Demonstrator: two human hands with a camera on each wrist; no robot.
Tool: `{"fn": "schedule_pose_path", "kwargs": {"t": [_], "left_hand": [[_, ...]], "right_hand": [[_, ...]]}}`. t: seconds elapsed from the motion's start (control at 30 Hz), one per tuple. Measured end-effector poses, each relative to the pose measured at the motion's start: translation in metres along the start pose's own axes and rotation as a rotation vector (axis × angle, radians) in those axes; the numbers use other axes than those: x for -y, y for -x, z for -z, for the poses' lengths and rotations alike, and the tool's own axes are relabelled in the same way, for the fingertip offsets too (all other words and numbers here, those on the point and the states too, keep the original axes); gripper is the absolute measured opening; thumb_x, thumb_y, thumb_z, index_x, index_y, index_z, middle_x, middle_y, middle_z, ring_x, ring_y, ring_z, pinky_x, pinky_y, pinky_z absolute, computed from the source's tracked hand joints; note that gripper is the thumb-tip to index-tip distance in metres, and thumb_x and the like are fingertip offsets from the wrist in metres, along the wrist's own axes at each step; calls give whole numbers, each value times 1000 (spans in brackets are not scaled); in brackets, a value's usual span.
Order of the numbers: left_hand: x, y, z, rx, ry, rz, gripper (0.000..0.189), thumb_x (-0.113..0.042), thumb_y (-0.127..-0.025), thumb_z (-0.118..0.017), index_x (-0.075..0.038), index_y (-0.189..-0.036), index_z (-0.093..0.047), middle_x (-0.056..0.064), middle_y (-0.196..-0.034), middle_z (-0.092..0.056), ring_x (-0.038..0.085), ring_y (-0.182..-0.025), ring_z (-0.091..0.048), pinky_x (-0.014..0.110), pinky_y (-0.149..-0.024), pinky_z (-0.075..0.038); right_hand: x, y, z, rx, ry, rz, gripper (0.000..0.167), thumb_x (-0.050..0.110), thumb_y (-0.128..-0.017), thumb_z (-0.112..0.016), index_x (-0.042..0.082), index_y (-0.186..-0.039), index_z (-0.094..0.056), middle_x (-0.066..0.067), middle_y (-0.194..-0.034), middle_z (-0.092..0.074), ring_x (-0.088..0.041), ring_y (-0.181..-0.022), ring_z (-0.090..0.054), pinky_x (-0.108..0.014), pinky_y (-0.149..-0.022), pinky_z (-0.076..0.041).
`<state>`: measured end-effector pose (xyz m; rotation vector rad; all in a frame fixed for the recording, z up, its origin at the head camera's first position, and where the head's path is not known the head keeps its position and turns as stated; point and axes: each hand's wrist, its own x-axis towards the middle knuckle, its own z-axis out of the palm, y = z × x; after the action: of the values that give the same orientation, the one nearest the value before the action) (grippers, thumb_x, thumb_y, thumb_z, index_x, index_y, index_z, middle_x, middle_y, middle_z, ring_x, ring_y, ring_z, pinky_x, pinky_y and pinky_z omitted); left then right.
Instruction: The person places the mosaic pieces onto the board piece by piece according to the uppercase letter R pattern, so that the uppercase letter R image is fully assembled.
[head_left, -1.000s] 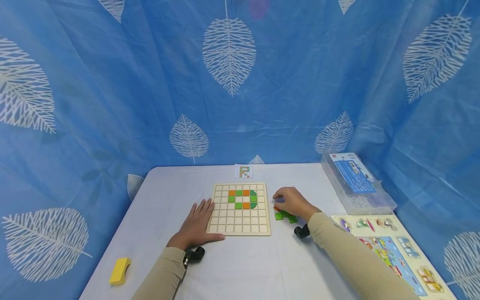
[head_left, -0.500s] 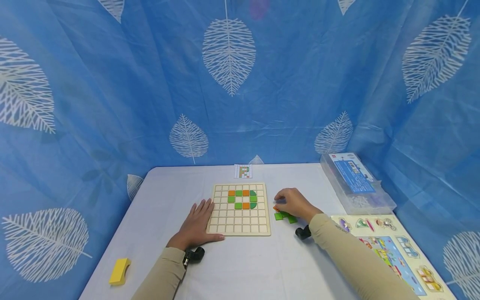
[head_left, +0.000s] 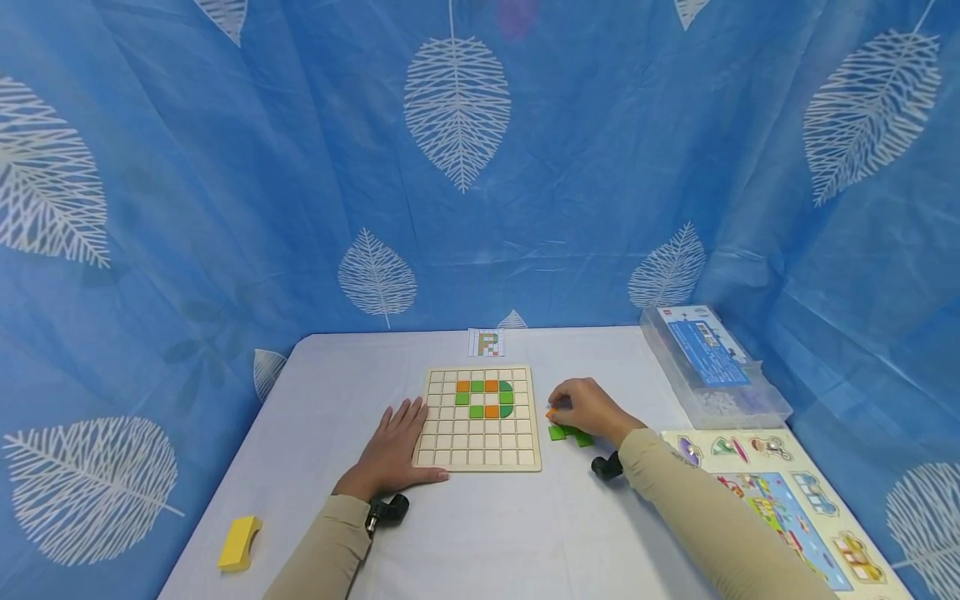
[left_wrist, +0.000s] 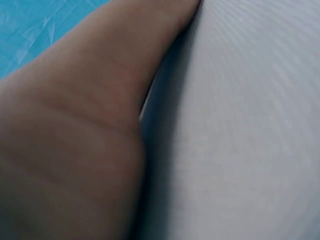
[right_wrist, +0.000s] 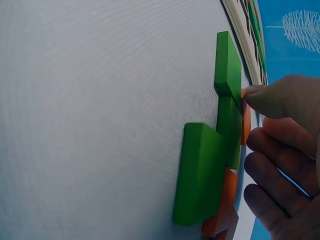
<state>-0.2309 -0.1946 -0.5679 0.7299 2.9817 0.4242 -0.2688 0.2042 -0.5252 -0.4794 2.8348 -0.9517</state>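
White table [head_left: 480, 537], mid-frame: tile loop [head_left: 492, 411] laid on board [head_left: 483, 426], lower rows [head_left: 483, 442] bare; left hand [head_left: 392, 450] spread flat, right hand [head_left: 588, 407] pinching orange tile [right_wrist: 246, 122].

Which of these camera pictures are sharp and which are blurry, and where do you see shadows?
Head view: brightly lit, with the grid board readable and a soft shadow below the right sleeve; left wrist view: the left hand blurred, a dark shadow beside it on the white tablecloth; right wrist view: the nearest green tile fairly clear, the right hand partly shaded.
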Motion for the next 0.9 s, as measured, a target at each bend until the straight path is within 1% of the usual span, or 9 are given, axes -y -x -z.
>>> {"fn": "schedule_pose_path", "kwargs": {"t": [0.1,0.23,0.5,0.73,0.9], "left_hand": [[0,0,0,-6,-1,-2,132,-91,-76,-63,-2,-167,-25,15,-172,-20,34,-159,-12,54,-126,-7],[-1,0,1,3,-5,2,132,-91,-76,-62,-2,-167,-25,15,-173,-19,34,-159,-11,54,-126,-5],[-2,0,3,12,-9,4,133,-91,-77,-62,-2,-167,-24,15,-173,-18,34,-159,-10,53,-126,-5],[-2,1,5,7,2,-3,132,-91,-77,-62,-1,-167,-25,15,-173,-19,34,-159,-11,54,-126,-5],[-3,2,5,3,7,-7,131,-90,-77,-63,-1,-166,-25,15,-173,-19,34,-159,-11,54,-126,-6]], "right_hand": [[0,0,0,-1,0,-7,22,14,-88,-89,8,-107,-80,3,-102,-72,-14,-94,-66,-41,-90,-57],[-1,0,-1,-9,4,5,23,15,-87,-90,8,-106,-80,4,-100,-71,-13,-92,-66,-40,-88,-57],[-2,1,-4,-22,-5,18,26,16,-85,-91,9,-107,-79,6,-101,-71,-11,-94,-66,-38,-90,-57],[-1,0,-5,-43,19,39,19,7,-85,-90,9,-100,-79,5,-94,-69,-12,-85,-64,-38,-82,-57],[1,-2,-7,-54,15,46,19,4,-85,-89,9,-101,-80,5,-95,-69,-11,-85,-64,-36,-82,-58]]}}
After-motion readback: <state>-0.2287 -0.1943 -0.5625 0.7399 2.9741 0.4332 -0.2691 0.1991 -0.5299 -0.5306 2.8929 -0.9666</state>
